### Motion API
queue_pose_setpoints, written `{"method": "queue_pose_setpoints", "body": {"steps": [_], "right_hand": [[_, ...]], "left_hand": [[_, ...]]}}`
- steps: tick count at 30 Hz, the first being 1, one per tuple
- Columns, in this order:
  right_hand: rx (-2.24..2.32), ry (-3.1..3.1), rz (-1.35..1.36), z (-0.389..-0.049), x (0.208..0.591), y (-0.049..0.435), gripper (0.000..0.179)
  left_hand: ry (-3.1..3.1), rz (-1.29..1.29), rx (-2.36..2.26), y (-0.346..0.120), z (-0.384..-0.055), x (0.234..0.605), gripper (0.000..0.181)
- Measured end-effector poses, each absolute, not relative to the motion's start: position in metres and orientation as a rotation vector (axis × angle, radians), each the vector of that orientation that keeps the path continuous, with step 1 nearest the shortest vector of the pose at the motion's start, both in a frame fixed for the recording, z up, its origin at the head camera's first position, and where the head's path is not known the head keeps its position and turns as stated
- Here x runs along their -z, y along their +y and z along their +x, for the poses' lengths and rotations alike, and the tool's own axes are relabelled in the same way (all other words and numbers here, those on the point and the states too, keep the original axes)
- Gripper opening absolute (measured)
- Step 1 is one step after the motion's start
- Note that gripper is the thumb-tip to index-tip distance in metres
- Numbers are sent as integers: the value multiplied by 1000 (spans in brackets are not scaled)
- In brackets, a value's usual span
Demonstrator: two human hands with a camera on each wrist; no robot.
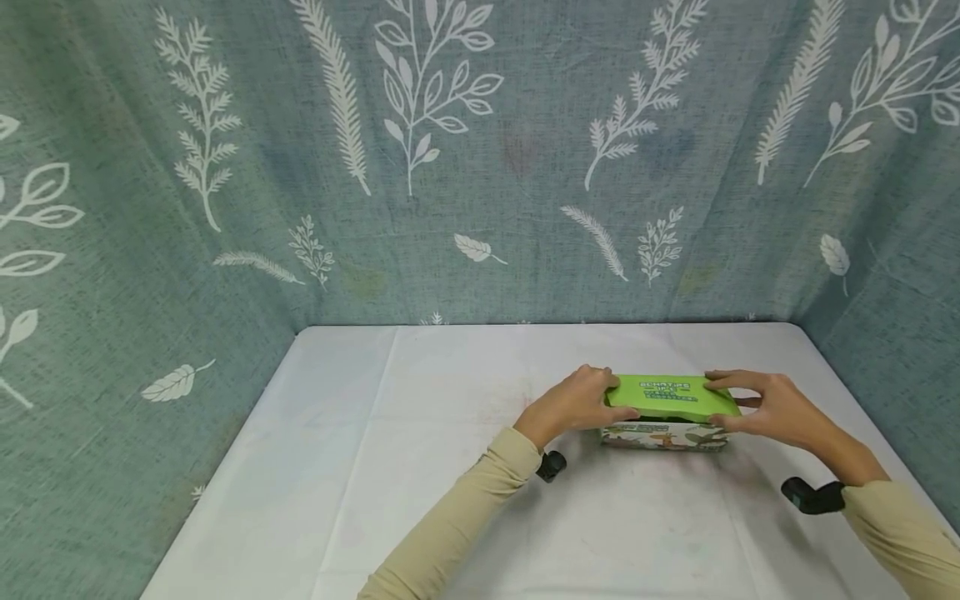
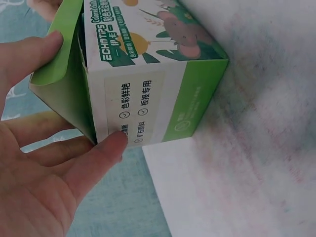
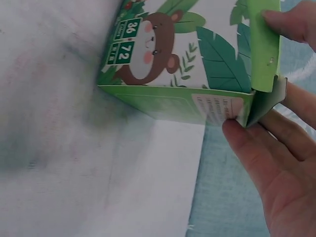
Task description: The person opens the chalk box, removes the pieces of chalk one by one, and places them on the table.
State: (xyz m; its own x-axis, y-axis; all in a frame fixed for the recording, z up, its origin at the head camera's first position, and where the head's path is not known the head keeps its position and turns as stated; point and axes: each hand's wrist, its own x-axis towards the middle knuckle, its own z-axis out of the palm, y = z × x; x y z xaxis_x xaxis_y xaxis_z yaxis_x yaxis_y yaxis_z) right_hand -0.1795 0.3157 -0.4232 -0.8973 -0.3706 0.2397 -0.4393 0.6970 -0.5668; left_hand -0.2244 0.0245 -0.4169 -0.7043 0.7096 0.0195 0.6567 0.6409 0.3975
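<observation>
A printed cardboard box (image 1: 660,436) with a green lid (image 1: 667,397) sits on the right part of the table. The lid is partly raised, with a dark gap under its front edge. My left hand (image 1: 581,402) holds the lid's left end, its thumb on the front flap; in the left wrist view a finger touches the box's white end panel (image 2: 148,98). My right hand (image 1: 768,408) holds the lid's right end, thumb in front; a fingertip meets the green end panel (image 3: 163,102) in the right wrist view. What lies inside is hidden.
A white cloth-covered table (image 1: 420,467) with faint coloured smudges lies under the box. Green leaf-patterned curtains (image 1: 480,167) hang behind it and along both sides. Each wrist carries a black camera, like the one on the right (image 1: 813,496).
</observation>
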Motion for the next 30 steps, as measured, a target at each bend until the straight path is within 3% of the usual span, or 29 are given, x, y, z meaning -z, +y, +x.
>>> {"method": "queue_pose_setpoints", "body": {"steps": [8, 21, 27, 30], "right_hand": [[-1257, -2805, 537, -182, 433, 319, 41], [-1349, -2699, 185, -166, 444, 326, 47], [-1466, -2511, 141, -164, 449, 323, 27], [-1494, -2459, 147, -165, 451, 322, 21]], "left_hand": [[2611, 786, -1068, 8, -229, 430, 67], [2356, 573, -1741, 9, -221, 455, 47], [2465, 600, -1827, 14, -215, 457, 22], [2515, 689, -1793, 16, -215, 458, 23]]}}
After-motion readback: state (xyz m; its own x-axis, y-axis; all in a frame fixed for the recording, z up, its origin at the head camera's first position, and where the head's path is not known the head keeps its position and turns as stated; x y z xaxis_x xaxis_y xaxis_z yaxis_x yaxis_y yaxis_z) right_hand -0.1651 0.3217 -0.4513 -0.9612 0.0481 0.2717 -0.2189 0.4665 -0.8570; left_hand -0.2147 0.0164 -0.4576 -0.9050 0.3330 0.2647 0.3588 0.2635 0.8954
